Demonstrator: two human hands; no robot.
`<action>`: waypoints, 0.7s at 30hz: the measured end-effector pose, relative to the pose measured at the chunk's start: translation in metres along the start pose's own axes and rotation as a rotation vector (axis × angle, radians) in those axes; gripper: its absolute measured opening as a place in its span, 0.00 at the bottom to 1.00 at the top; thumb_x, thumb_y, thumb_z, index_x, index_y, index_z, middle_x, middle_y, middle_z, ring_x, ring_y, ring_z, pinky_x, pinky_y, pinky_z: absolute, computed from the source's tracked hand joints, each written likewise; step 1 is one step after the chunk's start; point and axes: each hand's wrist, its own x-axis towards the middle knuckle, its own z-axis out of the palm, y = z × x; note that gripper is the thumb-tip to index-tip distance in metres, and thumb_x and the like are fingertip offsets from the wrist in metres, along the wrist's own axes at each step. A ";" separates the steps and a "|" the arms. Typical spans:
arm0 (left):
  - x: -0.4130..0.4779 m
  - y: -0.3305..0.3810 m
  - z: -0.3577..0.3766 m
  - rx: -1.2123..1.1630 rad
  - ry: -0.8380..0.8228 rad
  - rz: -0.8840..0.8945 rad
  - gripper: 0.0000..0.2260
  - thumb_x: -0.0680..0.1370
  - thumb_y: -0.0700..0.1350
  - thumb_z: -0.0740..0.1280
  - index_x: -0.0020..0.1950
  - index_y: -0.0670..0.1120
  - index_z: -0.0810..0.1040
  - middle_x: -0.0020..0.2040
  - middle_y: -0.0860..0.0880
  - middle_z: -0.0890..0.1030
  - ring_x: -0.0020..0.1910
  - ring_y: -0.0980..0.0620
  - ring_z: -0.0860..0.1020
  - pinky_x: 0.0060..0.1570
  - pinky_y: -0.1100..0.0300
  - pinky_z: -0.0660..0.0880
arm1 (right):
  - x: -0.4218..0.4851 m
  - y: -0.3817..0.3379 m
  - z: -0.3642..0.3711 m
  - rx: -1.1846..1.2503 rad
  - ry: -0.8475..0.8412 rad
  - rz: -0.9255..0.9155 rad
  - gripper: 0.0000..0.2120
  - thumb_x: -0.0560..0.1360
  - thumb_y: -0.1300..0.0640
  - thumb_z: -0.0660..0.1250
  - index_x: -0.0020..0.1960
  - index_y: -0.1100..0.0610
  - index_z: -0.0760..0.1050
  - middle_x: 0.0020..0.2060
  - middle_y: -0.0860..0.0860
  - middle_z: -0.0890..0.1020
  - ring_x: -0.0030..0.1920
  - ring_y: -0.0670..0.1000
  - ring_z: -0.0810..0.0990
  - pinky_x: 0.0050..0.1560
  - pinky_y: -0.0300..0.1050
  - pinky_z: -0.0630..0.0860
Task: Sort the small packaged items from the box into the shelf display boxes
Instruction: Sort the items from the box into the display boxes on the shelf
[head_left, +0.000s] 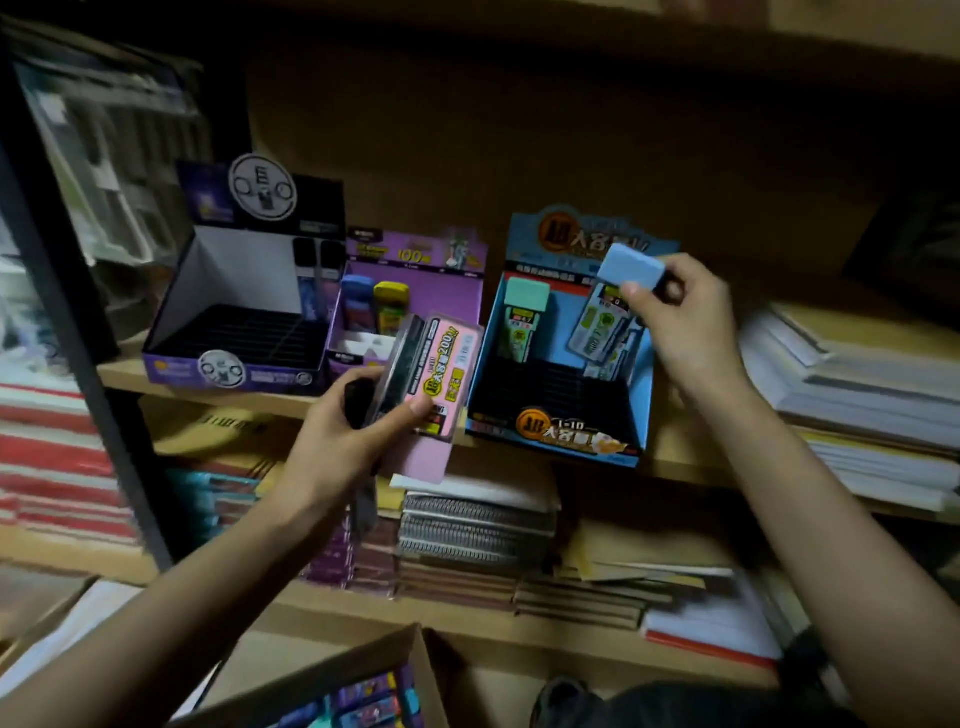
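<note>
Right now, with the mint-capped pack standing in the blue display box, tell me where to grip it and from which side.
Pinch the mint-capped pack by its cap, left and right edges, coming from above and in front. It stands upright, lower end down in the blue display box, so only the top is free. The right hand holds a blue-capped pack beside it.

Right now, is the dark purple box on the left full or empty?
Nearly empty: the dark purple display box shows bare black slots, with only two dark packs at its back right.
</note>
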 end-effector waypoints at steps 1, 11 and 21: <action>0.002 0.000 0.002 -0.002 0.000 0.003 0.16 0.69 0.41 0.71 0.55 0.39 0.77 0.46 0.46 0.83 0.39 0.58 0.81 0.32 0.70 0.75 | 0.006 0.007 -0.005 -0.046 -0.037 -0.038 0.07 0.76 0.62 0.66 0.51 0.54 0.70 0.42 0.45 0.79 0.44 0.42 0.80 0.45 0.43 0.78; 0.008 -0.017 0.012 0.050 0.044 -0.004 0.13 0.69 0.38 0.71 0.53 0.39 0.78 0.47 0.46 0.84 0.42 0.56 0.81 0.43 0.69 0.77 | 0.033 0.054 -0.023 -0.257 -0.195 -0.136 0.06 0.73 0.57 0.70 0.47 0.50 0.75 0.42 0.43 0.79 0.43 0.38 0.76 0.39 0.29 0.71; 0.013 -0.020 0.020 0.020 0.056 -0.017 0.15 0.69 0.41 0.71 0.55 0.40 0.78 0.49 0.45 0.84 0.44 0.55 0.81 0.42 0.68 0.77 | 0.031 0.062 -0.018 -0.209 -0.160 -0.118 0.10 0.71 0.60 0.72 0.50 0.50 0.76 0.42 0.37 0.78 0.43 0.30 0.76 0.41 0.26 0.73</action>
